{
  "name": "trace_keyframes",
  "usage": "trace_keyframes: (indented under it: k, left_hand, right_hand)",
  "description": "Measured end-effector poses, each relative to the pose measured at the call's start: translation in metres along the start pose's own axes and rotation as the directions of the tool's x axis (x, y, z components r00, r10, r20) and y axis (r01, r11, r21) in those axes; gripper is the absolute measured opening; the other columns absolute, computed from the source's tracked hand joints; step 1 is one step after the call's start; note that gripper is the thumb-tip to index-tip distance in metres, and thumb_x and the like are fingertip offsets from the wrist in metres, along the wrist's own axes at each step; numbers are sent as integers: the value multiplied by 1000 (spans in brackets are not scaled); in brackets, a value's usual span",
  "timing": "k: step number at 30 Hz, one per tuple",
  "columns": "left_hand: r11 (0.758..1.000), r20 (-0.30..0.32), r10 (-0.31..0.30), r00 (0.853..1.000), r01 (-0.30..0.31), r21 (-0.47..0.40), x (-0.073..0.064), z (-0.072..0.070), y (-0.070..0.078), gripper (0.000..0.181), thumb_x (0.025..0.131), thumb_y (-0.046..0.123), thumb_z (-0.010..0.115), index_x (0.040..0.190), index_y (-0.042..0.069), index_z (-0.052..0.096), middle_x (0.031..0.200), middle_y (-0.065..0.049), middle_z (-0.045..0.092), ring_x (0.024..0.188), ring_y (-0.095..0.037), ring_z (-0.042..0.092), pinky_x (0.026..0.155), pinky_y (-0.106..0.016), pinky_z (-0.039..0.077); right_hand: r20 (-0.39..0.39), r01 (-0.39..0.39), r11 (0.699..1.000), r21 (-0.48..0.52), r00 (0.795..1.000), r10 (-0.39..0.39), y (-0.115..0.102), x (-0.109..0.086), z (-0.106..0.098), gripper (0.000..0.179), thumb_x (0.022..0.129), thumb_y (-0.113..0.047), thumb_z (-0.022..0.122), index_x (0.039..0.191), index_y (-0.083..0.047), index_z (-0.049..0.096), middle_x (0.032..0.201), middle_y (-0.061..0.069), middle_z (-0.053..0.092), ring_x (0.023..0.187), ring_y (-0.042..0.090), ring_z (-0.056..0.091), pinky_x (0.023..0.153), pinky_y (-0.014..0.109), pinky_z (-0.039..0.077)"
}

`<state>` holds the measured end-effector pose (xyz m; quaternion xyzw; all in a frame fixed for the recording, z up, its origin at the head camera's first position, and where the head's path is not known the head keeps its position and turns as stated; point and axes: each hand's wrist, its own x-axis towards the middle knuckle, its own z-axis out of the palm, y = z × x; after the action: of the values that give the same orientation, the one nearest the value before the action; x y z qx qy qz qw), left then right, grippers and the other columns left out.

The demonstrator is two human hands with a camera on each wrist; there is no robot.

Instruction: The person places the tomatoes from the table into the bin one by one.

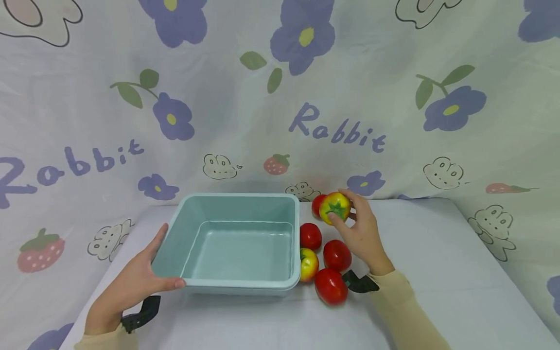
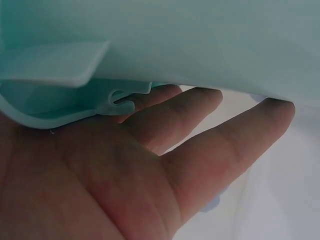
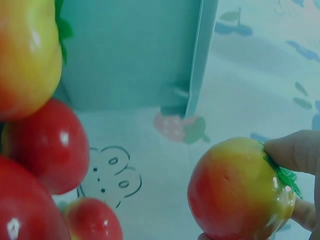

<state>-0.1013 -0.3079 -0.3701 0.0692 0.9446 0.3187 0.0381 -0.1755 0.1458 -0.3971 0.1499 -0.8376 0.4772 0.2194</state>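
A yellow-and-red toy tomato (image 1: 335, 204) with a green leafy top is pinched in my right hand (image 1: 362, 237), beyond the bin's right side. In the right wrist view, the thumb presses near the leaves of this tomato (image 3: 235, 190). At the front-left corner of the pale green plastic bin (image 1: 245, 284), my left hand (image 1: 133, 279) lies spread, thumb along the front rim. Its straight fingers (image 2: 230, 145) touch the bin's outer wall in the left wrist view. Nothing lies inside the bin.
Close to the bin's right side lie several red tomatoes (image 1: 337, 255) and another yellow-and-red tomato (image 1: 309, 266). One red tomato (image 1: 317, 206) sits partly hidden behind the held one. A patterned cloth (image 1: 245, 112) hangs behind the white table (image 1: 437, 272).
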Motion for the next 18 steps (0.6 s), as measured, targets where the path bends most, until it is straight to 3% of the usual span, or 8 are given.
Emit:
trace_keyframes:
  k: [9, 15, 18]
  left_hand:
    - [1000, 0, 0, 1000, 0, -11, -1, 0, 3, 123, 67, 34, 81, 147, 28, -12, 142, -33, 25, 110, -42, 45, 80, -58, 46]
    - [1000, 4, 5, 1000, -5, -10, -1, 0, 1, 122, 68, 34, 80, 147, 28, -12, 142, -33, 25, 111, -42, 44, 81, -60, 44]
    - [1000, 6, 8, 1000, -8, -19, -1, 0, 0, 122, 68, 33, 80, 147, 28, -12, 143, -33, 24, 112, -41, 44, 82, -60, 43]
  right_hand:
    - [-46, 98, 995, 21, 994, -97, -20, -4, 5, 61, 81, -14, 70, 135, -15, 43, 128, 3, 46, 112, 17, 46, 85, 43, 51]
    - [-103, 157, 983, 99, 984, -147, -32, -8, 10, 63, 76, -3, 73, 133, -12, 46, 127, 4, 47, 114, 17, 46, 87, 45, 49]
    - [-108, 164, 977, 135, 983, -150, -38, -11, 12, 65, 75, -2, 74, 133, -13, 46, 130, 1, 47, 117, 16, 45, 90, 40, 49]
